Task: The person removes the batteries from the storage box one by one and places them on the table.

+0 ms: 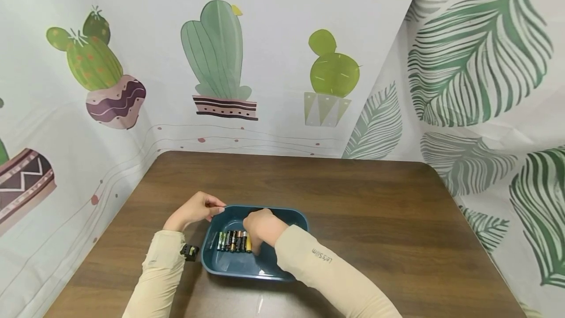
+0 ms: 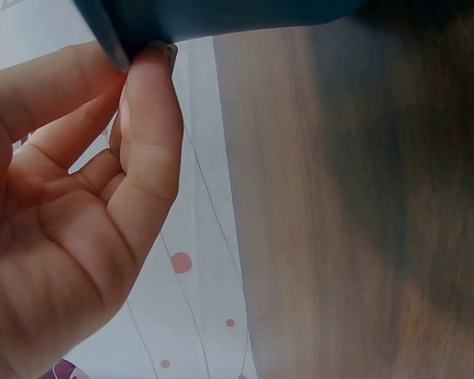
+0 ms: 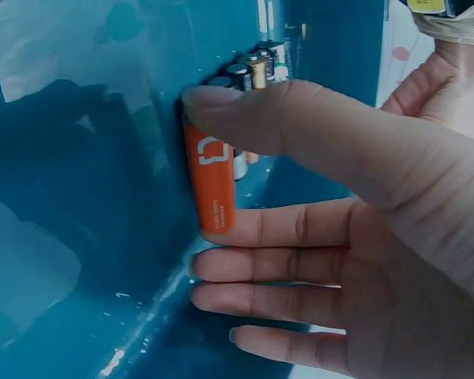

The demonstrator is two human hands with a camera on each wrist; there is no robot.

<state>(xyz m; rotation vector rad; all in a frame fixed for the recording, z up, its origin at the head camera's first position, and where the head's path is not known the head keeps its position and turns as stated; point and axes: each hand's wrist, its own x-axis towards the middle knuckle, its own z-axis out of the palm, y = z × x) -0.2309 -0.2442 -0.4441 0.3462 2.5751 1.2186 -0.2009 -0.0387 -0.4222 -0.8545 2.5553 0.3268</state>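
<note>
A blue tray (image 1: 238,272) sits on the wooden table with a row of several batteries (image 1: 231,241) standing side by side in it. My left hand (image 1: 196,210) pinches the tray's far left corner between thumb and fingers; the left wrist view shows this grip on the blue rim (image 2: 221,20). Inside the tray, my right hand (image 1: 265,227) is at the right end of the row. In the right wrist view, its thumb and index finger hold an orange battery (image 3: 209,178) by its two ends. The other fingers of that hand (image 3: 363,229) are stretched out.
The brown tabletop (image 1: 375,210) extends around the tray on all sides. Behind it hangs a white cloth (image 1: 273,63) printed with cacti and leaves. A small black device (image 1: 190,252) is strapped at the left wrist, close to the tray's left wall.
</note>
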